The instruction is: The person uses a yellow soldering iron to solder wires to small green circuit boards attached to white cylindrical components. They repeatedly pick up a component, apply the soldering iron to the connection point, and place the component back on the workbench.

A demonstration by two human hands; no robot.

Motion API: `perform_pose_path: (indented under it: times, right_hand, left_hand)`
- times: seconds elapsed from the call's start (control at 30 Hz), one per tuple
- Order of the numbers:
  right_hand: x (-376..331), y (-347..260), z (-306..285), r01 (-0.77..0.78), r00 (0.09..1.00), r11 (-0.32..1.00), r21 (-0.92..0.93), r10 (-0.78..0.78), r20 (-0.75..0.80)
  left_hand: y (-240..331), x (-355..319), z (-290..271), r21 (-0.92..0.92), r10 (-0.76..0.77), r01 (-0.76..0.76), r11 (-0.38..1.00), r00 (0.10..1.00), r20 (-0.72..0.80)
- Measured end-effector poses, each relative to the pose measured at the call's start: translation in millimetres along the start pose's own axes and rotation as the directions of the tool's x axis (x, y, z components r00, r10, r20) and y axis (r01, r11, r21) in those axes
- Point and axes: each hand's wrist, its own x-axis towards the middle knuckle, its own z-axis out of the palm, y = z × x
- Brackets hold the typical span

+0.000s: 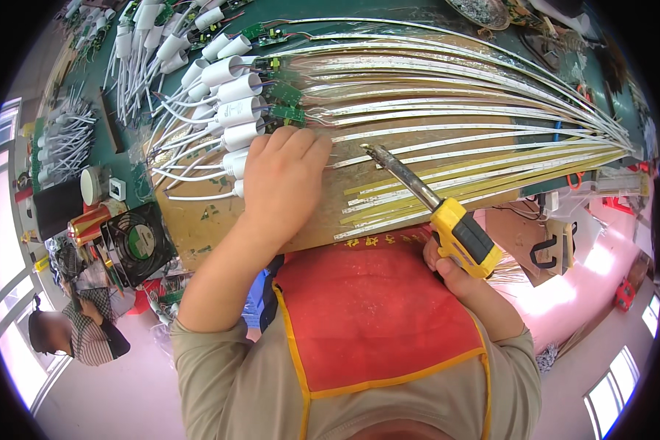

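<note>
My right hand [447, 270] is wrapped round a yellow and black soldering gun [468, 236]. Its dark metal barrel points up and left, with the tip above the near white LED strips [411, 152]. My left hand [286, 180] lies closed over the near end of a row of white plastic housings [239, 111], fingers bent and pressed together. Its fingertips and whatever they hold are hidden. Just beyond the knuckles, a green circuit board [287, 114] sticks out of a housing, with thin wires running to the strips. White cables [191, 174] trail left from the housings.
A brown board [198, 238] lies under the work on a green table. More housings with cables [150, 44] are heaped at the far left. A black fan [138, 244] stands at the near left. Another person [81, 330] is at the left, beyond the table.
</note>
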Motion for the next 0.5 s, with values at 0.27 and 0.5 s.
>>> perform_pose_path:
  times: [0.27,0.5]
  right_hand:
    - [5.4,10.9,3.2,-0.052,0.999,0.999,0.010,0.052,0.000]
    - [23.8,-8.2,16.1,-0.045,0.999,0.996,-0.074,0.043,-0.019]
  left_hand:
    - [-3.7,-3.3,-2.7,-0.038,-0.036,0.035,0.999,0.999,-0.038]
    - [-5.0,-3.4,-0.6,-0.037,-0.037,0.036,0.999,0.999,-0.028]
